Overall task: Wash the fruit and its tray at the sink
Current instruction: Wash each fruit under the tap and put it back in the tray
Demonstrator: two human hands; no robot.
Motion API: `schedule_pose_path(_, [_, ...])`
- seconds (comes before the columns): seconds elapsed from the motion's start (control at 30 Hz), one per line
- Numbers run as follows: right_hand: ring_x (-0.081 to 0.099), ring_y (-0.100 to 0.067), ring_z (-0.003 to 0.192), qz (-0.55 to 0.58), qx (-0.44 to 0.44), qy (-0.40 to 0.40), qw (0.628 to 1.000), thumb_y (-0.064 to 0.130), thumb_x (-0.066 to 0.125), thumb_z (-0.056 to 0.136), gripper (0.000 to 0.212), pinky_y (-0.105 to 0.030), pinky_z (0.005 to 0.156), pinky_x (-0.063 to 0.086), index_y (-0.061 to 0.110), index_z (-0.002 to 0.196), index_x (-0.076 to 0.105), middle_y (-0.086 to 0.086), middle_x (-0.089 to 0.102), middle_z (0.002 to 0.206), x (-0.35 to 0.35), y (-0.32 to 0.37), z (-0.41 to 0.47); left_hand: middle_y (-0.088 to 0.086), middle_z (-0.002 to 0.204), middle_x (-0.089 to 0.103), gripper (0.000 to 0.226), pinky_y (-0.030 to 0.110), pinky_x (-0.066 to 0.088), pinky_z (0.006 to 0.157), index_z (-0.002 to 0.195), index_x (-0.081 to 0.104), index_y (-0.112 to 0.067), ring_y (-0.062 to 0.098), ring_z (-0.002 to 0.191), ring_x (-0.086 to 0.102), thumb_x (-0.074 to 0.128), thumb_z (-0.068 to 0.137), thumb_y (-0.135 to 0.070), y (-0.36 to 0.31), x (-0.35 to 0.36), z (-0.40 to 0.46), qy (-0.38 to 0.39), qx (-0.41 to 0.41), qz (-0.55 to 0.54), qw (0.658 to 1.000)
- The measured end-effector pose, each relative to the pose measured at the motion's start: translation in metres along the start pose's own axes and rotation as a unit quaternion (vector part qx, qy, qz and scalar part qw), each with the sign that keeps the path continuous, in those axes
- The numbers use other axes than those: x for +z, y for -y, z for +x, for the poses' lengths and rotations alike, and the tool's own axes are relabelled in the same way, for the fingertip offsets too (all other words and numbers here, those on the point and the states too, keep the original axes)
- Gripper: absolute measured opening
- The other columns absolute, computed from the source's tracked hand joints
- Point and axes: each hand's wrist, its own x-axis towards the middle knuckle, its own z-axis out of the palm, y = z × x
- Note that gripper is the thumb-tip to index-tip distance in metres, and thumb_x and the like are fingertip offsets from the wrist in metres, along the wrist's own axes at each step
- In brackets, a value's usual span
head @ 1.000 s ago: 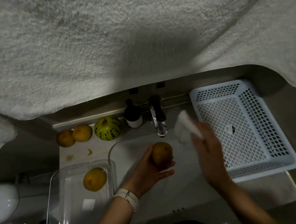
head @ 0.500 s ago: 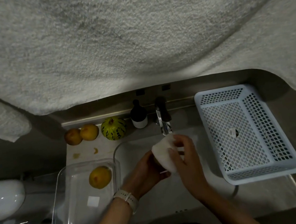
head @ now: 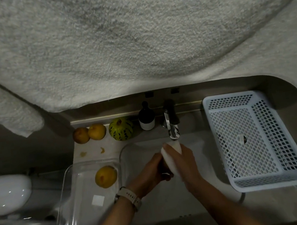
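Note:
Over the sink basin [head: 198, 155], just below the tap [head: 173, 128], my left hand [head: 150, 171] cups a fruit that is hidden behind a white cloth [head: 171, 159]. My right hand [head: 187, 162] grips that cloth and presses it over the fruit. A clear glass tray [head: 77, 206] stands left of the basin with one yellow fruit [head: 105, 177] in its far corner. Two orange-yellow fruits [head: 89, 133] and a green striped melon [head: 121, 129] sit on the counter by the back wall.
A white perforated plastic basket [head: 256, 140] stands on the counter to the right of the basin. A dark bottle with a white base [head: 146, 117] is beside the tap. A large pale towel [head: 132, 37] hangs across the top of the view. Peel scraps [head: 92, 152] lie behind the tray.
My right hand brought the white cloth from beside the basket onto the fruit in my left hand, and now wraps it; both hands moved up under the tap.

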Motion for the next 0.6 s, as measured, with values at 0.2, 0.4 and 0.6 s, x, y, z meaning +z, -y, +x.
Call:
schedule_pose_path(0.2, [0.064,-0.010,0.083,-0.111,-0.245,-0.121,0.955,0.054,0.048,0.086,0.033,-0.027,0.072,0.048,0.027,0.092,0.065,0.011,0.065,0.085,0.009,-0.009,-0.011,0.003,0.112,0.073,0.044,0.035,0.055,0.086,0.104,0.077,-0.025,0.019,0.101,0.069,0.039,0.096,-0.046,-0.002,-0.003,-0.008,0.075,-0.026,-0.106,0.991])
schedule_pose_path(0.4, [0.062,-0.016,0.101,-0.230,-0.542,-0.028,0.808,0.029,0.047,0.094,0.030,-0.029,0.089,0.048,0.016,0.112,0.067,0.000,0.067,0.110,0.000,-0.013,-0.004,0.011,0.106,0.072,0.035,0.035,0.056,0.080,0.102,0.077,-0.012,0.023,0.099,0.069,0.053,0.091,-0.035,0.001,-0.017,-0.010,0.118,-0.022,-0.154,0.981])
schedule_pose_path(0.6, [0.064,0.001,0.092,-0.035,-0.308,-0.058,0.949,0.039,0.055,0.091,0.018,-0.027,0.085,0.053,0.030,0.099,0.069,0.018,0.068,0.099,0.010,-0.004,-0.001,0.009,0.082,0.058,0.024,0.022,0.048,0.055,0.092,0.059,-0.014,0.014,0.064,0.059,0.040,0.103,-0.023,0.006,-0.008,0.012,-0.050,0.049,0.063,0.996])
